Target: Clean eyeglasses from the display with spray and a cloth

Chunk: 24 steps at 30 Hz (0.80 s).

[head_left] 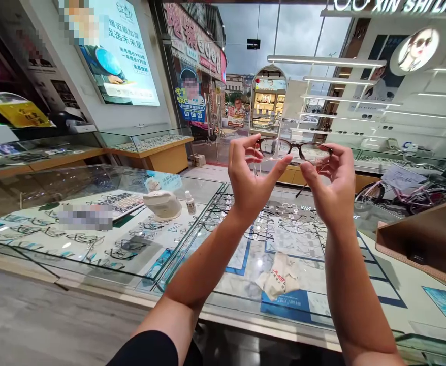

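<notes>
I hold a pair of dark brown-framed glasses (297,150) up at arm's length, above a glass display counter (223,305). My left hand (249,178) pinches the left lens rim between thumb and fingers. My right hand (331,185) grips the right side of the frame, with one temple arm hanging down behind it. The lenses face me and look clear.
A white cloth (280,277) lies on the counter below my hands. A small dropper bottle (190,202) and a white device (163,204) stand on the left counter. Many glasses lie inside the cases. A wooden tray edge (421,239) juts in at right, and a pink bicycle (402,193) stands behind.
</notes>
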Motion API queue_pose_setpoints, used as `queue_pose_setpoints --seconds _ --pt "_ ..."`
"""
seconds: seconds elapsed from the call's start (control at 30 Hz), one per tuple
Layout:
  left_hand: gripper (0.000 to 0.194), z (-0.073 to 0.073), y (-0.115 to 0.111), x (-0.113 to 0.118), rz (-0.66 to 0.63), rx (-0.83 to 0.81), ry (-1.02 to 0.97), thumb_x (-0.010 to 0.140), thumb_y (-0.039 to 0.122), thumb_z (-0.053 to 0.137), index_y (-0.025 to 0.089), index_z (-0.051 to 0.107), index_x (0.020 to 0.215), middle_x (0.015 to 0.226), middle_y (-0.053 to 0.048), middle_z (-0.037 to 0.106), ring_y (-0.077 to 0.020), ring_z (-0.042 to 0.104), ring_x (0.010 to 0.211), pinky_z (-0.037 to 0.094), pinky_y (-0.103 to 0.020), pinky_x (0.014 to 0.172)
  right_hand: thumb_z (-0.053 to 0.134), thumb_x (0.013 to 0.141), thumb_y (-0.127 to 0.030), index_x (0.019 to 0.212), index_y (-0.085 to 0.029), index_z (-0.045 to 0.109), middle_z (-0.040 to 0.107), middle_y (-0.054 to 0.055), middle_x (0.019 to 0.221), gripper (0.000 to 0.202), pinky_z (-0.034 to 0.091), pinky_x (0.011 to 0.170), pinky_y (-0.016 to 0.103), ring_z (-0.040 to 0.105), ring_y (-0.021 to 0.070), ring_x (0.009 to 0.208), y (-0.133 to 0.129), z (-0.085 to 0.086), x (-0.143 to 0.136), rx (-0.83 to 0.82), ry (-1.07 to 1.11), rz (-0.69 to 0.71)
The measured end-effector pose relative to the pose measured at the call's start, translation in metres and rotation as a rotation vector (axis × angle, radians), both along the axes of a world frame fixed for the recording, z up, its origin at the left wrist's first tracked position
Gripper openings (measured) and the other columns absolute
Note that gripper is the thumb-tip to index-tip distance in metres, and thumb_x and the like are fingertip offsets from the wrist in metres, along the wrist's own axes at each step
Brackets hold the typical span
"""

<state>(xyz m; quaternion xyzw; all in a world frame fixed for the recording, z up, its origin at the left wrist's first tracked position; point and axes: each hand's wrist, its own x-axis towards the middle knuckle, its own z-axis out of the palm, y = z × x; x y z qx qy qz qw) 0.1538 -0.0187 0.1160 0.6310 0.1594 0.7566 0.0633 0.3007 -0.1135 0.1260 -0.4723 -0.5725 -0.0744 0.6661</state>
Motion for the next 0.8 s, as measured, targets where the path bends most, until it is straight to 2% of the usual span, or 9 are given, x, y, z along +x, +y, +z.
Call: queue_pose_setpoints --seconds 0.2,0.4,0.6,0.8 --pt "0.064 -0.005 -0.001 -0.004 -0.026 -0.015 0.041 0.084 0.062 0.086 0.028 0.058 0.131 0.118 -0.006 0.064 -0.0168 0.067 0.093 0.06 -0.032 0.079 0.08 0.088 -0.064 0.124 -0.028 0.062 0.066 0.003 0.098 0.053 0.058 0.088 0.042 0.068 0.0228 0.092 -0.011 -0.003 -0.003 -0.031 -0.036 -0.065" --pt "0.063 -0.005 -0.002 -0.008 0.021 -0.009 0.045 0.082 0.06 0.088 0.027 0.059 0.127 0.118 -0.007 0.064 -0.0168 0.066 0.092 0.059 -0.032 0.075 0.082 0.086 -0.064 0.125 -0.027 0.064 0.073 0.006 0.105 0.056 0.06 0.089 0.045 0.073 0.0257 0.098 -0.01 -0.005 -0.002 -0.076 0.027 -0.043" --pt "0.062 -0.001 -0.009 -0.013 0.074 0.043 0.033 0.081 0.057 0.09 0.026 0.06 0.126 0.119 -0.007 0.063 -0.0203 0.065 0.099 0.059 -0.038 0.084 0.088 0.082 -0.063 0.122 -0.027 0.066 0.078 0.009 0.114 0.058 0.062 0.093 0.049 0.076 0.0286 0.105 -0.005 -0.008 -0.001 -0.114 0.119 -0.006" --pt "0.061 0.002 -0.018 -0.016 0.163 0.071 0.018 0.081 0.057 0.09 0.026 0.061 0.126 0.121 -0.008 0.059 -0.0263 0.06 0.115 0.057 -0.045 0.096 0.088 0.083 -0.06 0.123 -0.027 0.067 0.078 0.01 0.118 0.055 0.064 0.091 0.049 0.076 0.0294 0.106 -0.006 -0.008 -0.001 -0.12 0.116 0.014"
